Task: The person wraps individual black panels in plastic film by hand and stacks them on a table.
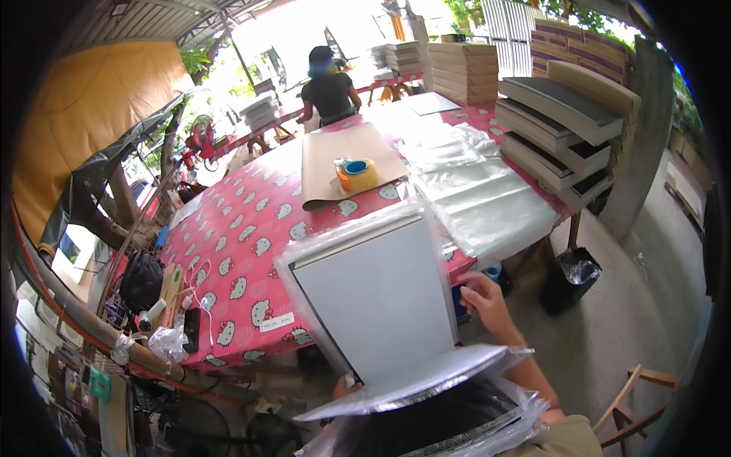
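A large flat white panel (373, 289) with a dark edge lies tilted in a clear plastic sleeve (445, 251), partly over the table's near edge. Close to my body, a second plastic-covered piece (419, 385) with a pale top and dark underside bulges across its lower end. My left hand (349, 390) is at the panel's lower left corner, its fingers mostly hidden by the plastic. To the right of the panel my right hand (483, 295) is raised, fingers loosely bent and apart, with nothing visible in them.
The pink patterned tablecloth (244, 251) holds brown paper (320, 164), tape rolls (356, 175) and clear plastic bags (487, 198). Thick boxed panels (560, 126) are stacked at right, above a black bin (572, 278). A person (327, 87) stands beyond. A wooden stool (636, 404) stands lower right.
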Motion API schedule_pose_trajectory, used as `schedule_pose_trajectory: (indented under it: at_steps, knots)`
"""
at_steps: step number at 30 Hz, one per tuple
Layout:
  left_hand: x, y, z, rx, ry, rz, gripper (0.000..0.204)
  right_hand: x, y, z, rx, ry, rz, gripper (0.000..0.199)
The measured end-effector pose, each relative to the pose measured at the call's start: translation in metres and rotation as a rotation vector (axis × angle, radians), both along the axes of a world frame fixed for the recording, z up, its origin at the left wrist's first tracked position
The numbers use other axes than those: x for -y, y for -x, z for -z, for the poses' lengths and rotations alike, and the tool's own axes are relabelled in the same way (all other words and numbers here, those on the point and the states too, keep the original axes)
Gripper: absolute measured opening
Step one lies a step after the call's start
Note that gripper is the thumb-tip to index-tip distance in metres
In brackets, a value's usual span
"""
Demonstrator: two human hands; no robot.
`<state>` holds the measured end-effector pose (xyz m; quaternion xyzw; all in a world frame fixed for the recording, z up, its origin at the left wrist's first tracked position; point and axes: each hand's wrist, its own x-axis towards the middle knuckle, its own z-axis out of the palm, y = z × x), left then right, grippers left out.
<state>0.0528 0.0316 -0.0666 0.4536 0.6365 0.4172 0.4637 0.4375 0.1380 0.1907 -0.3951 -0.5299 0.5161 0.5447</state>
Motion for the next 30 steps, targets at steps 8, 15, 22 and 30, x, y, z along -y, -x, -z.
schedule_pose_trajectory:
  at_steps: [8, 15, 22, 30]
  knots:
    - [0.005, 0.012, -0.051, -0.618, -0.219, -0.07, 0.026, 0.011, 0.04, -0.027, -0.034, 0.081, -1.606, 0.066]
    - [0.009, 0.061, -0.276, -0.52, -0.791, -0.744, 0.025, 0.018, 0.044, 0.117, 0.923, 0.158, -1.181, 0.056]
    - [-0.002, -0.015, -0.405, 0.256, -1.014, -0.181, 0.035, -0.033, 0.067, 0.066, 1.165, -0.362, -1.221, 0.037]
    - [-0.057, -0.13, -0.382, 0.27, -0.79, 0.032, 0.059, -0.006, 0.119, -0.115, 0.128, -0.711, -0.498, 0.029]
